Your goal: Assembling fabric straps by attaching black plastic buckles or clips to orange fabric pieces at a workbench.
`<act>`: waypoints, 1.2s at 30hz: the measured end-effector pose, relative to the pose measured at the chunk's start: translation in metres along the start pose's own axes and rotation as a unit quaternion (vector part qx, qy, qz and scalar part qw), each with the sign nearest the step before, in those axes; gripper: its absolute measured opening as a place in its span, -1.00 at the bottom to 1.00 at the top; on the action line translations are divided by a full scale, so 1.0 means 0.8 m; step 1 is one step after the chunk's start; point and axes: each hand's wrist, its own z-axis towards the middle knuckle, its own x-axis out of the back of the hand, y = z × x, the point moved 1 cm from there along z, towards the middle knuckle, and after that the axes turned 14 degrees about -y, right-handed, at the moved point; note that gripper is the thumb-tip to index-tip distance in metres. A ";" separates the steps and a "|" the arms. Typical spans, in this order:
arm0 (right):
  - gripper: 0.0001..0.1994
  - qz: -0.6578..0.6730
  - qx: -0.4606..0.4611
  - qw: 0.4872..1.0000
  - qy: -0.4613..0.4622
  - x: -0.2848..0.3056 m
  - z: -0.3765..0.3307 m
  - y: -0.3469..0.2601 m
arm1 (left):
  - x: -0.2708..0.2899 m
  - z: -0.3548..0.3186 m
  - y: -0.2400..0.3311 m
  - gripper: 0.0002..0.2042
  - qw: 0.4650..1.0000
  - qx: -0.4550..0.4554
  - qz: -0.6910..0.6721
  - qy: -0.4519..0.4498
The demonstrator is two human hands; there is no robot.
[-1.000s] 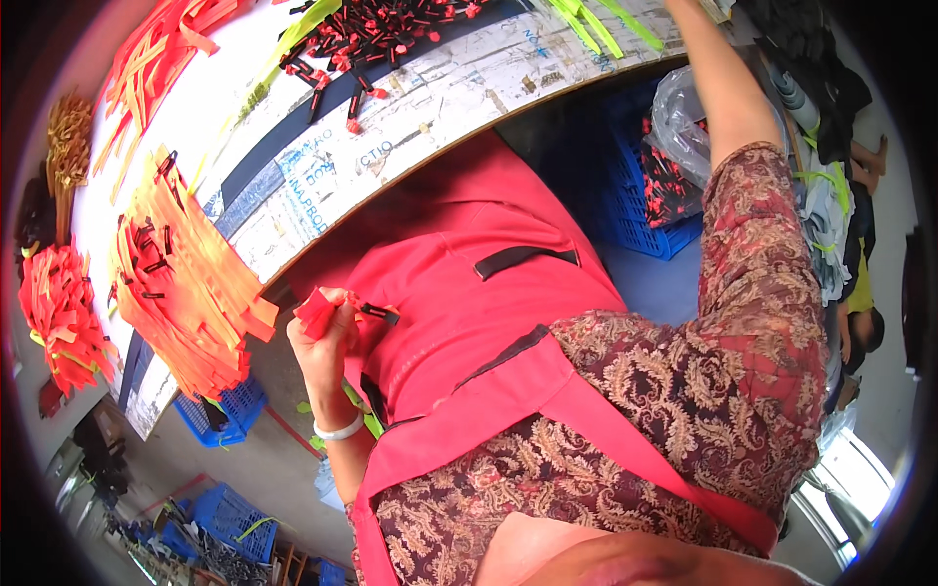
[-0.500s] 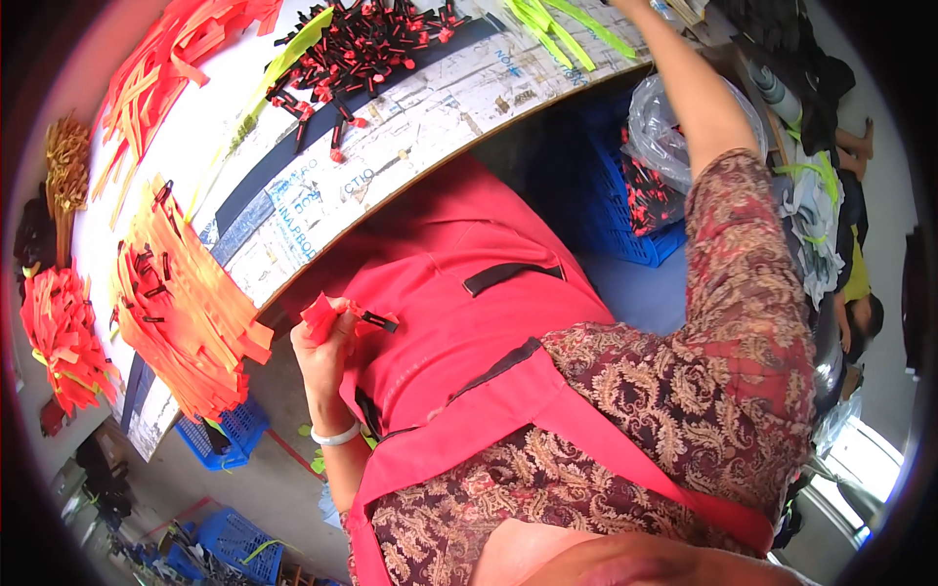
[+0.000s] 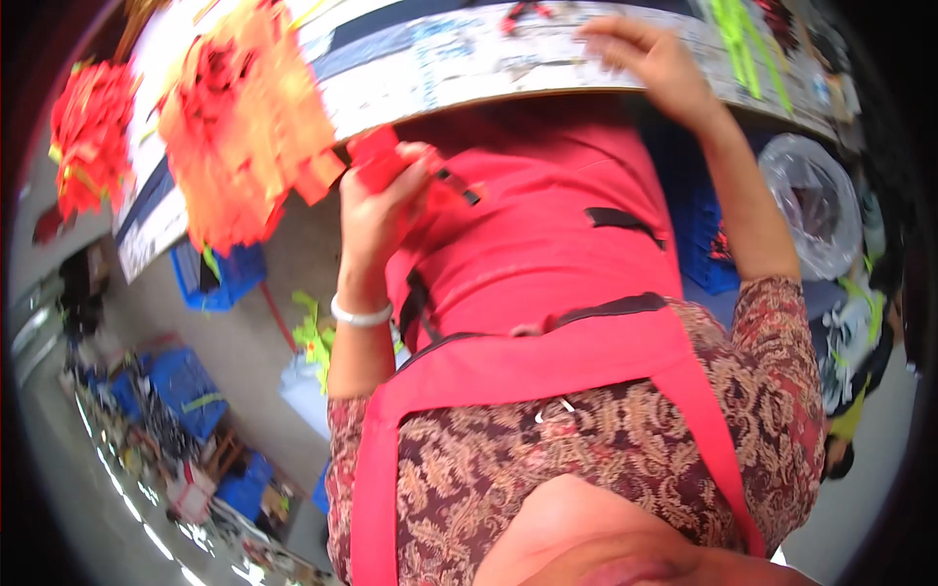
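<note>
My left hand (image 3: pixel 376 215), with a white bracelet at its wrist, is closed around a folded red strap (image 3: pixel 376 161) in front of my red apron. A small black clip (image 3: pixel 457 186) sticks out past the fingers, apparently attached to the strap. Over the table's front edge hovers my right hand (image 3: pixel 660 73), its fingers stretched out to the left and slightly blurred, with nothing seen in them. A few small red and black pieces (image 3: pixel 525 15) lie on the table (image 3: pixel 479 63) to the left of it.
Orange straps (image 3: pixel 254 127) with black clips hang over the table's left end, beside a red strap bundle (image 3: pixel 93 137). Yellow-green strips (image 3: pixel 743 49) lie at the right. A clear plastic bag (image 3: pixel 811 210) and a blue crate (image 3: pixel 699 220) stand below; another blue crate (image 3: pixel 225 278) is at left.
My right hand has come back from the far right of the table to its front edge. My left hand still grips the strap. The view has shifted, putting most of the red-black pile out of sight.
</note>
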 end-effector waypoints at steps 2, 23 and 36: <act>-0.71 0.053 0.006 0.993 -0.109 -0.087 0.004 -0.032 | -0.005 0.003 0.004 -0.84 0.999 -0.011 -0.036 -0.013; -0.80 0.283 0.009 0.952 -0.117 -0.200 0.070 -0.087 | 0.041 -0.027 0.011 -0.87 0.995 -0.042 -0.089 -0.001; -0.84 0.261 -0.055 0.944 -0.195 -0.194 0.071 -0.104 | 0.050 -0.021 0.007 -0.87 0.991 -0.050 -0.122 -0.035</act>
